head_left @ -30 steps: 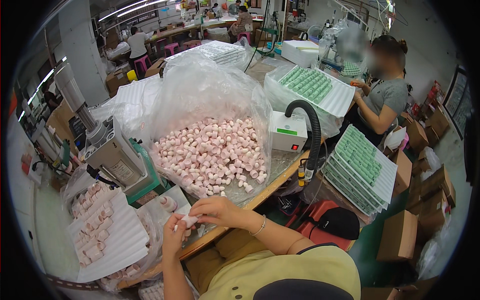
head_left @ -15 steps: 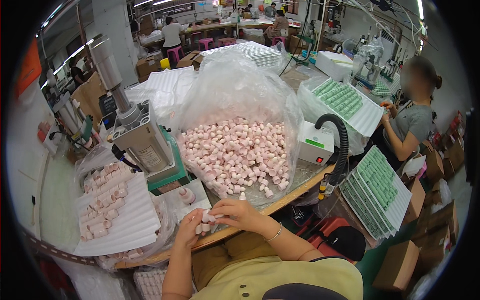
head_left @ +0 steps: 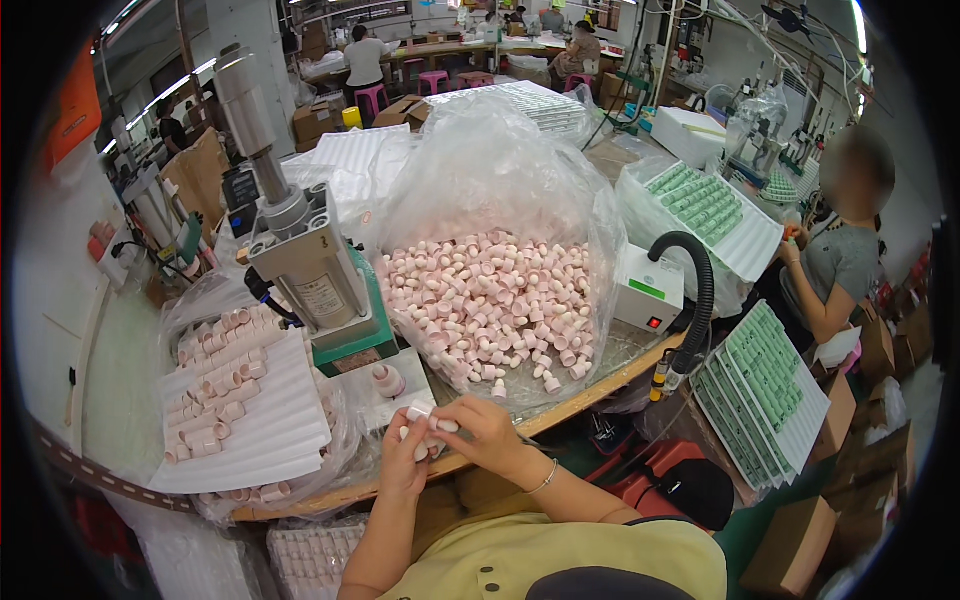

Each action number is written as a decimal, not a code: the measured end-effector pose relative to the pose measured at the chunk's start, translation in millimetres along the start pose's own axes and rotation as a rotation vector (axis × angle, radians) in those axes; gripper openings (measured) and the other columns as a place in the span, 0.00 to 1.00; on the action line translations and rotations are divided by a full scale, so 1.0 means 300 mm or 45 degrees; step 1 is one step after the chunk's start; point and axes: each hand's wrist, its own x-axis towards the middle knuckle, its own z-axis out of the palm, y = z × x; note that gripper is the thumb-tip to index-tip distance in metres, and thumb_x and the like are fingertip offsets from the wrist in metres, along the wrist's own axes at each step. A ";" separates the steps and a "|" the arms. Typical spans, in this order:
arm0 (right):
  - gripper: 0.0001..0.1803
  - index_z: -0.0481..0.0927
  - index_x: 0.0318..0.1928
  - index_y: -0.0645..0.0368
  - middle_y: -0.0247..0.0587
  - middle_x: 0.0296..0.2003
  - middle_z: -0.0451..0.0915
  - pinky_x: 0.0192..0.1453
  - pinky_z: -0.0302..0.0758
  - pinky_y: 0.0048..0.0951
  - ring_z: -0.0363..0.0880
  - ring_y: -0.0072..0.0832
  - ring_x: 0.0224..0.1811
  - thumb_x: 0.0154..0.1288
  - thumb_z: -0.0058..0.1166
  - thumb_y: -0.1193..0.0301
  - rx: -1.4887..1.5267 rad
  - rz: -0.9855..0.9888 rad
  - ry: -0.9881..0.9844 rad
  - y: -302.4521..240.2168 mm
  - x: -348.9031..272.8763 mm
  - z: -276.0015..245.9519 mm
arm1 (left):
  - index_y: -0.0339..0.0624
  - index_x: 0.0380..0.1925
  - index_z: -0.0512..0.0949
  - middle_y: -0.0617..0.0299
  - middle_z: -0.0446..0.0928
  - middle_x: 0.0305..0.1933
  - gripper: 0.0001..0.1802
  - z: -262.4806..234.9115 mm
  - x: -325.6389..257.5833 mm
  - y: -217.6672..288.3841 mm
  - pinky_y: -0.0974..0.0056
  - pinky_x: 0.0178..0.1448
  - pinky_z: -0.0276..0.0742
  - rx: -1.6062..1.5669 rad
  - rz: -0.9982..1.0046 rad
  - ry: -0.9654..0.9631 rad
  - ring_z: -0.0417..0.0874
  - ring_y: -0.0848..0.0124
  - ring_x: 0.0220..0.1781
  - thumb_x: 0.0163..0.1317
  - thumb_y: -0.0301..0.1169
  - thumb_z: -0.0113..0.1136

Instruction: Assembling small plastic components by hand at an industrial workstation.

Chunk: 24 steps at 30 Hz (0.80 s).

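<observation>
Above the table's front edge my two hands meet around several small pale pieces. My left hand [head_left: 404,466] is closed on small pink caps [head_left: 418,411], one between its fingertips and others lower by the palm. The fingers of my right hand [head_left: 489,437] pinch a pale cap [head_left: 445,425] right beside it; its far side is hidden. Just beyond my hands, a pink bottle-shaped piece [head_left: 387,380] stands upright on a light metal plate [head_left: 350,395]. The large clear plastic bag [head_left: 490,150] ahead lies open, heaped with loose pink caps [head_left: 490,300] that have white rounded tips.
A press with a metal cylinder and green base [head_left: 350,335] stands left of the bag. Pink tubes in rows lie on a white foam sheet [head_left: 270,430]. At right are a white box with a black hose [head_left: 697,290], trays of green pieces [head_left: 765,380] and a co-worker [head_left: 840,260].
The whole view has shifted slightly right and down. My hands stay together, with the caps turned a little between the fingers. At right, the co-worker's hands have shifted near the green tray.
</observation>
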 end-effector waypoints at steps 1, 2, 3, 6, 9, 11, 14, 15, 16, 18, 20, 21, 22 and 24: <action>0.13 0.80 0.37 0.57 0.39 0.31 0.78 0.32 0.73 0.29 0.78 0.36 0.30 0.48 0.66 0.72 -0.018 0.013 0.012 0.010 0.003 -0.003 | 0.41 0.46 0.72 0.63 0.78 0.38 0.12 -0.002 0.002 -0.001 0.74 0.28 0.72 0.056 0.005 -0.041 0.77 0.78 0.31 0.64 0.31 0.55; 0.13 0.80 0.37 0.57 0.38 0.32 0.79 0.33 0.74 0.29 0.78 0.36 0.30 0.48 0.66 0.72 0.064 0.015 0.004 0.020 0.006 -0.003 | 0.41 0.46 0.72 0.63 0.78 0.38 0.12 -0.003 -0.001 0.002 0.74 0.28 0.72 0.058 -0.021 -0.069 0.77 0.78 0.31 0.64 0.31 0.55; 0.13 0.80 0.37 0.57 0.38 0.33 0.79 0.34 0.74 0.30 0.79 0.36 0.31 0.49 0.65 0.72 0.134 0.025 0.008 0.035 0.003 -0.009 | 0.42 0.45 0.72 0.63 0.78 0.37 0.11 -0.006 0.001 0.011 0.75 0.26 0.70 0.148 -0.029 -0.091 0.76 0.78 0.30 0.64 0.31 0.55; 0.13 0.80 0.38 0.56 0.35 0.35 0.81 0.36 0.73 0.31 0.79 0.34 0.33 0.48 0.65 0.72 0.179 -0.059 -0.098 0.071 0.002 -0.003 | 0.41 0.43 0.74 0.62 0.79 0.32 0.10 -0.047 -0.005 0.048 0.76 0.23 0.68 0.492 -0.024 -0.107 0.75 0.78 0.26 0.65 0.33 0.53; 0.14 0.80 0.39 0.54 0.32 0.36 0.81 0.38 0.72 0.31 0.79 0.32 0.35 0.48 0.64 0.72 0.177 -0.104 -0.209 0.086 -0.004 -0.025 | 0.37 0.41 0.75 0.60 0.79 0.29 0.14 -0.082 -0.007 0.068 0.75 0.21 0.67 0.390 -0.125 -0.160 0.75 0.77 0.24 0.67 0.38 0.51; 0.15 0.80 0.39 0.53 0.31 0.37 0.81 0.38 0.71 0.31 0.78 0.32 0.35 0.48 0.64 0.71 0.141 -0.185 -0.192 0.084 -0.004 -0.031 | 0.36 0.41 0.75 0.59 0.78 0.29 0.17 -0.089 0.009 0.073 0.76 0.19 0.66 0.463 -0.156 -0.194 0.75 0.77 0.23 0.68 0.40 0.48; 0.15 0.80 0.40 0.52 0.30 0.38 0.80 0.37 0.70 0.30 0.76 0.31 0.34 0.48 0.64 0.70 0.153 -0.301 -0.217 0.069 -0.002 -0.037 | 0.35 0.41 0.75 0.57 0.78 0.28 0.20 -0.089 0.007 0.085 0.76 0.16 0.63 0.533 -0.157 -0.176 0.74 0.76 0.20 0.69 0.43 0.46; 0.15 0.80 0.40 0.52 0.30 0.36 0.80 0.37 0.70 0.30 0.76 0.30 0.32 0.48 0.64 0.70 0.140 -0.300 -0.211 0.070 -0.004 -0.031 | 0.35 0.41 0.75 0.58 0.79 0.29 0.18 -0.089 0.003 0.093 0.76 0.17 0.64 0.541 -0.157 -0.176 0.74 0.76 0.21 0.67 0.41 0.50; 0.15 0.81 0.40 0.52 0.30 0.35 0.80 0.37 0.69 0.30 0.76 0.30 0.30 0.48 0.65 0.69 0.131 -0.302 -0.209 0.071 -0.006 -0.022 | 0.36 0.41 0.76 0.59 0.79 0.30 0.16 -0.091 -0.003 0.103 0.76 0.17 0.65 0.547 -0.154 -0.169 0.75 0.77 0.22 0.65 0.39 0.53; 0.14 0.81 0.38 0.54 0.31 0.31 0.79 0.36 0.70 0.29 0.76 0.29 0.28 0.48 0.65 0.68 0.181 -0.200 -0.238 0.082 -0.014 -0.020 | 0.36 0.41 0.76 0.60 0.79 0.31 0.14 -0.078 -0.022 0.115 0.76 0.22 0.67 0.600 -0.071 -0.144 0.75 0.77 0.23 0.61 0.35 0.58; 0.13 0.81 0.36 0.55 0.33 0.28 0.79 0.35 0.70 0.29 0.76 0.29 0.25 0.49 0.65 0.67 0.234 -0.099 -0.277 0.079 -0.021 -0.018 | 0.35 0.41 0.77 0.61 0.79 0.33 0.14 -0.063 -0.038 0.121 0.76 0.27 0.70 0.655 0.013 -0.106 0.74 0.77 0.24 0.57 0.31 0.63; 0.12 0.82 0.34 0.57 0.34 0.26 0.79 0.32 0.71 0.28 0.76 0.26 0.23 0.50 0.66 0.66 0.337 0.094 -0.288 0.071 -0.024 -0.016 | 0.35 0.40 0.77 0.62 0.78 0.33 0.14 -0.055 -0.043 0.118 0.75 0.32 0.71 0.741 0.150 -0.139 0.75 0.77 0.27 0.53 0.27 0.65; 0.12 0.82 0.33 0.58 0.36 0.25 0.80 0.29 0.71 0.27 0.75 0.23 0.22 0.51 0.66 0.66 0.436 0.291 -0.300 0.066 -0.024 -0.012 | 0.36 0.40 0.77 0.64 0.78 0.34 0.16 -0.044 -0.048 0.118 0.74 0.37 0.72 0.830 0.285 -0.171 0.76 0.77 0.31 0.50 0.23 0.66; 0.11 0.82 0.31 0.62 0.37 0.25 0.81 0.22 0.69 0.22 0.75 0.17 0.20 0.54 0.64 0.65 0.508 0.238 -0.248 0.060 -0.023 -0.003 | 0.38 0.38 0.78 0.63 0.78 0.36 0.17 -0.013 -0.062 0.129 0.72 0.44 0.71 0.861 0.302 -0.123 0.77 0.74 0.38 0.45 0.18 0.67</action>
